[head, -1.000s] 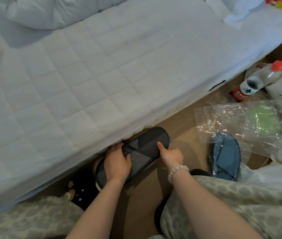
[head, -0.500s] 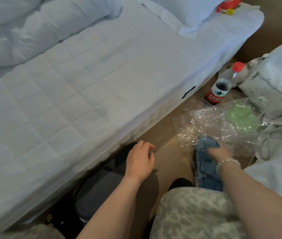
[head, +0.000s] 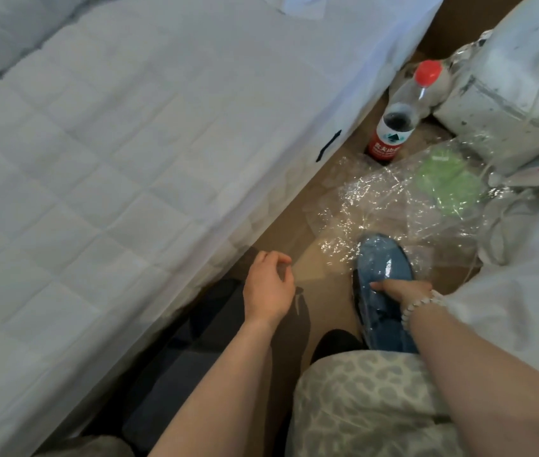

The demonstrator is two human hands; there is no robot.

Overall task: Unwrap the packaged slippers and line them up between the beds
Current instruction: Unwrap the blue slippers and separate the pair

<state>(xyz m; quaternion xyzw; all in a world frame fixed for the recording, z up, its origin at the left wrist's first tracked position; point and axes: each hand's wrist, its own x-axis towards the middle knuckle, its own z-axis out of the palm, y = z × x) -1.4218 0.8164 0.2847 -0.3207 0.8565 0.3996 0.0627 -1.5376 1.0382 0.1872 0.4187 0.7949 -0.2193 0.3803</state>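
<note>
Here, tan floor beside white bed; right hand grips wrapped slipper.

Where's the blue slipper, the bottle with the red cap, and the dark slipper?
blue slipper [head: 381,258], head view, on its plastic-covered toe.
bottle [head: 391,140], head view, on its red-and-white label.
dark slipper [head: 176,362], head view, on its grey upper.
</note>
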